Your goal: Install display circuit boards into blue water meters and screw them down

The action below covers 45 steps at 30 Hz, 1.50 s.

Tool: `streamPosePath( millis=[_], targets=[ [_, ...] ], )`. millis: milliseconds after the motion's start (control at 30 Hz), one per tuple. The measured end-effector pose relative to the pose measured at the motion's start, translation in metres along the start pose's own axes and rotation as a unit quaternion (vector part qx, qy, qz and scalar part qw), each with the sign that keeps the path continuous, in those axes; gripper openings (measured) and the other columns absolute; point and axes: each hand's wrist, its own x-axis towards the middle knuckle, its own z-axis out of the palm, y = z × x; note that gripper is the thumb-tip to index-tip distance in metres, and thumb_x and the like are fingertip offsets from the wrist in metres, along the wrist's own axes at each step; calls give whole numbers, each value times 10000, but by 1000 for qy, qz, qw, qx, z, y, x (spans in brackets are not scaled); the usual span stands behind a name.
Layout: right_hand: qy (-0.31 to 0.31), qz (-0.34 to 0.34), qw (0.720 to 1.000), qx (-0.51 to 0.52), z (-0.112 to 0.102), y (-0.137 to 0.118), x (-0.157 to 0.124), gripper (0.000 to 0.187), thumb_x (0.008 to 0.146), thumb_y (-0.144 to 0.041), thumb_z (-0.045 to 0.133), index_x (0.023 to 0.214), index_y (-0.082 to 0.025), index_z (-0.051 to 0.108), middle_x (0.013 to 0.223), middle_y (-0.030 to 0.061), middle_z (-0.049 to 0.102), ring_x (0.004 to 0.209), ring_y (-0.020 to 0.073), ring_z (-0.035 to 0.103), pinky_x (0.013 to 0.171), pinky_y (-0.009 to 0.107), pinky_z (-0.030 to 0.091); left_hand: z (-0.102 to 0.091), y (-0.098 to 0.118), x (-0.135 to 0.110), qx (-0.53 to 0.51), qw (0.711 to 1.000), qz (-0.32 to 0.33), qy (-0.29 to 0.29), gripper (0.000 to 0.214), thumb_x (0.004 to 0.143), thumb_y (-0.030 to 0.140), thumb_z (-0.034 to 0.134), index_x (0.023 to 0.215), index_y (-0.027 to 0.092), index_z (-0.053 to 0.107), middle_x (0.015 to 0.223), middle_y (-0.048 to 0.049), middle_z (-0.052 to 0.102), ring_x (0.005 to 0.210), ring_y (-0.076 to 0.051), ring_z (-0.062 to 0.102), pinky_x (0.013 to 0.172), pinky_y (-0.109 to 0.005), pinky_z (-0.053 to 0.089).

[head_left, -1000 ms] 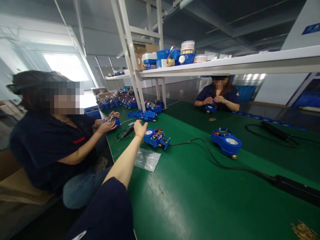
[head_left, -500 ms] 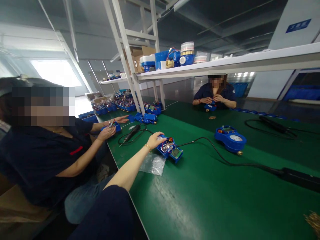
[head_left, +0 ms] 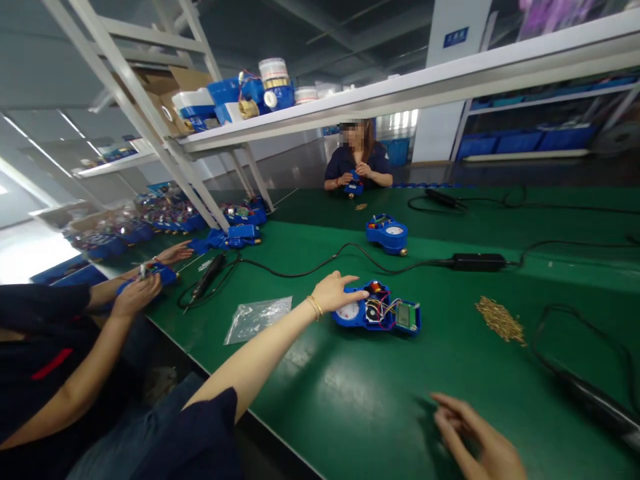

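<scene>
A blue water meter (head_left: pixel 350 319) lies on the green tabletop with its housing opened, showing wires, a motor-like part and a small circuit board with a display (head_left: pixel 407 316). My left hand (head_left: pixel 334 292) grips it at the round dial end, thumb over the top and a finger stretched along the far side. At the lower right, my right hand (head_left: pixel 477 437) is above the table, fingers loosely bent and apart, holding nothing. A clear plastic bag (head_left: pixel 257 319) with small contents lies left of the meter.
Another blue meter (head_left: pixel 387 233) stands farther back. A pile of brass-coloured screws (head_left: pixel 500 320) and a black electric screwdriver (head_left: pixel 600 403) lie right. A cable with a black inline box (head_left: pixel 477 262) crosses behind. Co-workers handle meters at left (head_left: pixel 137 293) and across (head_left: pixel 357 173).
My view has turned right. My left hand has shifted the opened meter away from the plastic bag, to the right. My right hand has come into view.
</scene>
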Motion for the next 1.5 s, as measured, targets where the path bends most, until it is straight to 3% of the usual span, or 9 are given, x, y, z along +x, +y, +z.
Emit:
streamPosePath(
  millis=[167,333,600,800,967,1067,1200,1400,1500],
  targets=[
    [7,137,953,270,42,-33,51,856,535,-608,844,1210,-119,649,1118,175,710,996,291,693,894,393,559,5,29,18,-65,990,11,-122,607,792,692,578,1146,220,719,1105,-59,739,1034,-272,669,878,-316,495],
    [34,127,931,340,48,-41,62,800,684,-656,753,1270,-132,610,1225,159,674,1187,297,613,1041,430,469,14,46,-2,-160,974,7,-158,763,764,629,657,1342,136,584,1073,-115,739,960,-276,685,781,-309,508],
    [113,154,926,326,-16,-41,19,902,657,-604,795,1364,-112,529,1215,167,669,1069,319,653,840,393,568,73,100,-85,-358,909,-24,-212,808,866,535,577,1504,134,284,1221,-181,663,1014,-271,680,780,-339,545],
    [111,150,958,217,-65,-24,-28,738,733,-589,738,1312,-157,585,1158,146,693,1016,304,668,729,327,572,124,143,-149,-550,814,-22,-184,828,780,543,723,1427,173,364,1317,-176,604,1218,-330,577,1020,-451,460],
    [65,129,979,141,-99,-17,-42,624,802,-602,660,1280,-201,628,1204,135,681,984,283,682,755,346,585,132,159,-169,-599,782,-17,-175,883,738,548,771,1446,211,365,1408,-169,550,1296,-346,522,1101,-479,381],
    [68,103,988,88,-127,-22,-18,630,753,-621,699,1222,-202,670,1146,129,702,892,266,695,761,370,585,128,155,-168,-596,783,-19,-178,862,735,604,750,1430,222,413,1409,-153,556,1291,-328,529,1109,-464,370],
    [50,127,987,87,-142,-30,23,701,652,-650,761,1167,-179,689,1016,140,737,795,276,716,697,397,592,123,140,-144,-590,778,-107,-186,766,826,793,432,1284,202,599,1274,-144,654,1176,-290,601,1009,-446,439],
    [27,100,988,114,-112,-41,48,662,684,-668,724,1141,-191,714,925,114,757,876,290,720,770,421,590,126,142,-79,-591,778,-133,-167,469,704,552,779,871,116,734,838,-90,743,781,-178,665,798,-319,486],
    [28,74,988,130,-108,-50,49,713,673,-690,726,1157,-167,710,1002,130,751,947,303,707,864,445,572,123,153,-65,-614,770,-106,-136,381,668,438,835,851,119,733,788,-57,736,710,-129,649,756,-267,479]
  ],
)
